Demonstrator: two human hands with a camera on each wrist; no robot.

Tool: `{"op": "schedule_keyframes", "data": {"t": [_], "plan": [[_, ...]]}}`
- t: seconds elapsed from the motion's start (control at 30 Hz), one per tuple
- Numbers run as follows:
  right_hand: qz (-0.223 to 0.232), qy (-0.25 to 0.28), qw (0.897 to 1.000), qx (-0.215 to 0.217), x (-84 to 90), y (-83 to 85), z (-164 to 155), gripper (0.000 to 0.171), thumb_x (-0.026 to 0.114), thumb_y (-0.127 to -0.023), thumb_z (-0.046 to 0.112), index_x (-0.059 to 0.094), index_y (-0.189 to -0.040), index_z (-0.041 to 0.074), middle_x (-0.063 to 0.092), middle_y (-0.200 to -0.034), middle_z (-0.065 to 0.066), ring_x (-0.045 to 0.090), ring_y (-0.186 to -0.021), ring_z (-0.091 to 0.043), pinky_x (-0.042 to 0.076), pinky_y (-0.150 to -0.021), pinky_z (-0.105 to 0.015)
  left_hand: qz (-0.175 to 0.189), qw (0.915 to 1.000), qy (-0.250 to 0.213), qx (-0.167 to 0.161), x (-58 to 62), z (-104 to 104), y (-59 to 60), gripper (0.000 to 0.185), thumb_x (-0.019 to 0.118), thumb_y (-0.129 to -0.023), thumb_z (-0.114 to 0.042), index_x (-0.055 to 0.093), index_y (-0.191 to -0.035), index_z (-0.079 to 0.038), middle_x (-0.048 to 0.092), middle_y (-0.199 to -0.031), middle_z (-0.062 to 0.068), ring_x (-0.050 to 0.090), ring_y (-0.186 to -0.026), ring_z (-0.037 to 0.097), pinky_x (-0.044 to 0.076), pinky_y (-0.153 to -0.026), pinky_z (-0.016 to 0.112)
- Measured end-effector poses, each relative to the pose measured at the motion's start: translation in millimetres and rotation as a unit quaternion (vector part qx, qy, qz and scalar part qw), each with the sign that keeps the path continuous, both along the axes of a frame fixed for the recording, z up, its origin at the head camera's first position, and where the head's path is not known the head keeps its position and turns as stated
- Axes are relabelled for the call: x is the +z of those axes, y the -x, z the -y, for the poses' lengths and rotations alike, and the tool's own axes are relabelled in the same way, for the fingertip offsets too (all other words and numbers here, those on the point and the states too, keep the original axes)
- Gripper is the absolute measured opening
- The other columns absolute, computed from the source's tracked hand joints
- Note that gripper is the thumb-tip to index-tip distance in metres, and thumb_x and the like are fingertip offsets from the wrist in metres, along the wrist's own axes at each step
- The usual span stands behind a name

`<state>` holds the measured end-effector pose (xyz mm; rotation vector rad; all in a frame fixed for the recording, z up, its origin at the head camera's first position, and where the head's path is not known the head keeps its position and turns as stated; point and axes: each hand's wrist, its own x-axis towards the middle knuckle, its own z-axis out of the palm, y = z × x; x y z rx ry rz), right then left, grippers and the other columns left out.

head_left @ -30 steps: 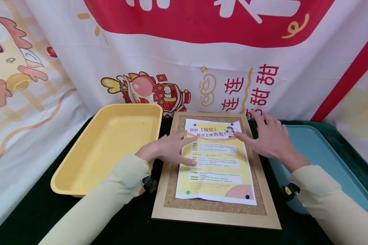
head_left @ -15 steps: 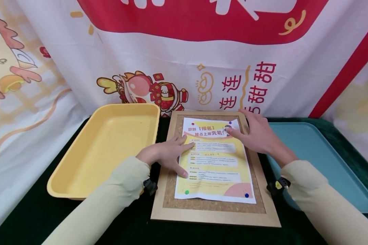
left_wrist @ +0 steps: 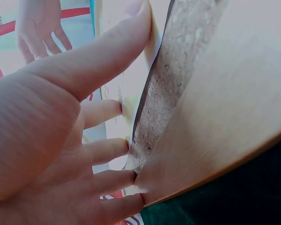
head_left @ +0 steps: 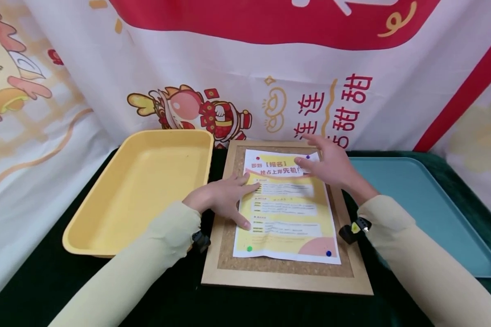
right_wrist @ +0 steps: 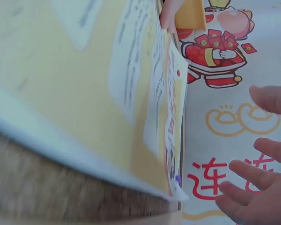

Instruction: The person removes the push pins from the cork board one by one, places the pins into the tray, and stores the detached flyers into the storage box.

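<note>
A wood-framed cork board (head_left: 353,268) lies in the middle of the dark green cloth. A yellow and white poster (head_left: 288,213) is pinned to it by a red pin (head_left: 258,158), a purple pin (head_left: 308,157), a green pin (head_left: 249,248) and a blue pin (head_left: 328,253). My left hand (head_left: 225,197) lies flat, fingers straight, on the poster's left edge and the cork (left_wrist: 178,79). Over the poster's top right corner my right hand (head_left: 325,161) hovers with fingers spread, its thumb beside the purple pin (right_wrist: 178,179). It holds nothing.
An empty yellow tray (head_left: 82,218) stands left of the board, touching or nearly touching its frame. A flat teal tray (head_left: 417,204) lies to the right. A printed white and red banner (head_left: 229,68) hangs right behind the board.
My right hand has moved left from the frame's right side to above the poster's top right corner. The left hand has stayed on the poster's left edge.
</note>
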<state>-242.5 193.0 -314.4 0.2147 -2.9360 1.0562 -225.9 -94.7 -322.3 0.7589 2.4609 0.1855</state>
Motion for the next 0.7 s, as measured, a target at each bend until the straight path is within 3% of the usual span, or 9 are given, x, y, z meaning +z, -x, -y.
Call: {"op": "schedule_keyframes", "data": {"t": [0.2, 0.27, 0.4, 0.7], "plan": [[0.035, 0.075, 0.997, -0.006, 2.8, 10.7, 7, 0.072, 0.074, -0.101, 0.035, 0.041, -0.164, 0.029, 0.046, -0.166, -0.011, 0.04, -0.155, -0.038, 0.053, -0.107, -0.061, -0.003, 1.0, 0.006, 0.001, 0.6, -3, 1.5, 0.109, 0.082, -0.087, -0.059, 0.021, -0.172, -0.028, -0.001, -0.181, 0.01, -0.003, -0.167, 0.041, 0.014, -0.133, 0.06], [0.042, 0.099, 0.994, -0.003, 3.8, 15.5, 11, 0.071, 0.075, -0.1, 0.033, 0.043, -0.163, 0.028, 0.048, -0.164, -0.01, 0.043, -0.152, -0.035, 0.054, -0.107, -0.059, -0.002, 1.0, 0.005, 0.007, 1.1, -3, 1.3, 0.109, 0.083, -0.087, -0.059, 0.022, -0.171, -0.028, 0.0, -0.181, 0.009, -0.002, -0.167, 0.041, 0.014, -0.133, 0.06], [0.051, 0.136, 0.989, -0.008, 1.5, 25.2, 19, 0.068, 0.077, -0.099, 0.026, 0.048, -0.16, 0.024, 0.055, -0.158, -0.009, 0.051, -0.145, -0.033, 0.043, -0.117, -0.061, -0.003, 0.9999, 0.003, 0.009, 1.8, -3, 1.3, 0.109, 0.083, -0.086, -0.059, 0.023, -0.171, -0.028, 0.001, -0.181, 0.009, 0.0, -0.167, 0.042, 0.016, -0.133, 0.061], [0.054, 0.148, 0.987, -0.019, -10.7, 39.4, 45, 0.061, 0.075, -0.1, 0.024, 0.052, -0.156, 0.019, 0.065, -0.145, -0.009, 0.059, -0.135, -0.03, 0.049, -0.113, -0.054, -0.011, 0.9999, 0.01, 0.005, 0.8, -3, 0.4, 0.109, 0.082, -0.086, -0.061, 0.023, -0.171, -0.027, 0.003, -0.181, 0.009, 0.005, -0.167, 0.042, 0.016, -0.133, 0.06]]}}
